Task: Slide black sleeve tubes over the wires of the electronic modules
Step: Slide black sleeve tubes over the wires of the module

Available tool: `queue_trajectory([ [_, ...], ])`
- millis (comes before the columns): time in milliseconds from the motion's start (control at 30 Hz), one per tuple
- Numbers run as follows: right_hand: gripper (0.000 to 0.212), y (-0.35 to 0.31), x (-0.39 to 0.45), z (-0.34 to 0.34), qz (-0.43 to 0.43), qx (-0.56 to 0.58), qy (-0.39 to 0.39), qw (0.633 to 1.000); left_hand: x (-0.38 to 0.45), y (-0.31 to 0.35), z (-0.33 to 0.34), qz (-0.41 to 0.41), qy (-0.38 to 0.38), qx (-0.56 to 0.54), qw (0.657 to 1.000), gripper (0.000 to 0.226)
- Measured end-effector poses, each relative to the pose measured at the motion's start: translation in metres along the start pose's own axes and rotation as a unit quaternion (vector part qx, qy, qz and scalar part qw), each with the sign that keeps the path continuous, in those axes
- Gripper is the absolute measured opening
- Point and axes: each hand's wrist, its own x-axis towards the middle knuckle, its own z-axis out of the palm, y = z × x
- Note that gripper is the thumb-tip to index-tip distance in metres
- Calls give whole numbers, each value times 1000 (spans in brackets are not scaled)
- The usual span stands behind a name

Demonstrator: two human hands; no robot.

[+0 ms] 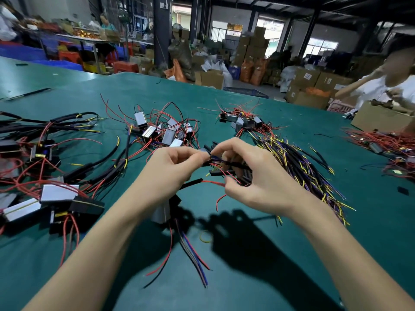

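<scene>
My left hand [173, 169] and my right hand [256, 176] meet above the green table [292, 254]. The left thumb and fingers pinch a bundle of thin wires [213, 158] at its tip. A silver electronic module [160, 213] hangs below the left hand, with red, blue and black wires trailing toward me. A black sleeve tube [190, 183] sticks out under the left hand, and a red wire [213, 182] comes out of it. My right hand pinches that red wire's end. Short black sleeve tubes [238, 170] lie under the hands, partly hidden.
Sleeved modules [60, 194] are heaped at the left. Unsleeved silver modules [166, 133] lie ahead, another heap [242, 122] further right. A fan of yellow, purple and black wires [303, 171] spreads right. A yellow rubber band [205, 236] lies near. A person [386, 86] sits by a cardboard box [379, 118].
</scene>
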Motion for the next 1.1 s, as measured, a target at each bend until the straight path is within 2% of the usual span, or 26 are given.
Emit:
queue_trajectory([
  [100,30,1,3,4,-49,-111,70,990,-2,3,-2,-9,-19,-2,1000,31],
  [267,8,3,3,6,-133,-211,141,958,-4,4,-2,-13,-58,-20,998,21],
  [400,6,4,2,5,-168,-230,142,948,-5,2,-2,-3,-58,-9,998,20],
  [533,11,3,1,5,-160,-216,135,954,-5,3,-3,-2,-76,-17,997,22],
  [733,6,4,1,4,-172,-217,122,953,-4,2,-1,12,-68,-13,998,18],
  [833,5,2,0,6,-137,-187,115,966,-3,-1,4,38,-42,1,998,15],
  [933,5,-1,-1,10,-54,-120,114,985,-4,-7,11,116,-1,51,992,15],
  [1033,9,-2,1,11,48,6,73,996,-5,-10,12,220,34,170,960,11],
  [1100,15,-2,3,10,101,107,43,988,-5,-10,10,267,43,242,932,5],
])
